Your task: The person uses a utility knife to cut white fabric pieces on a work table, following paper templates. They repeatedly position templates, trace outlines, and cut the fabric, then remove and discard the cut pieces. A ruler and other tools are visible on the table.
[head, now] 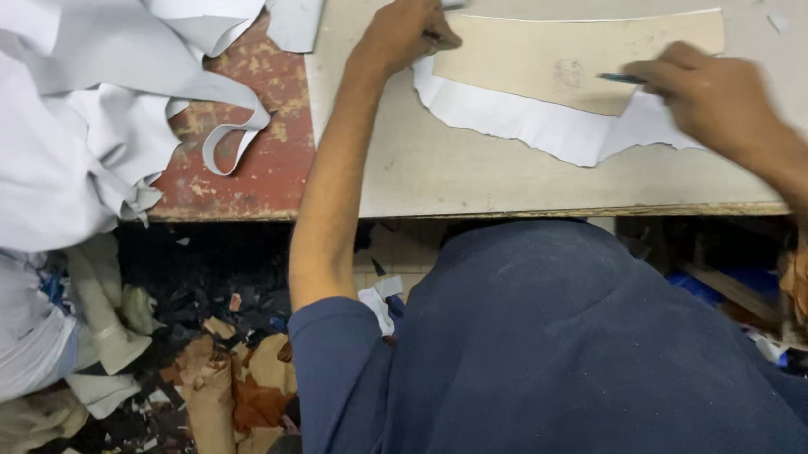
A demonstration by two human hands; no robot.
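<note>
The person wears a dark navy short-sleeved shirt (536,362), forearms bare.

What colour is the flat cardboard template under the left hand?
Pale tan, the flat cardboard template shows best in the head view.

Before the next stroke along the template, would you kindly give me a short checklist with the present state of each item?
1. Left hand pressing the beige card template flat: ok.
2. Template lying on the white leather piece, leather showing beyond its lower edge: ok.
3. Right hand gripping the thin blue-tipped tool, tip at the template: ok.
4. Left fingers away from the tool tip: ok.
5. Tool sharpness: cannot tell.
6. Pale work board bare under the leather: ok.
</note>
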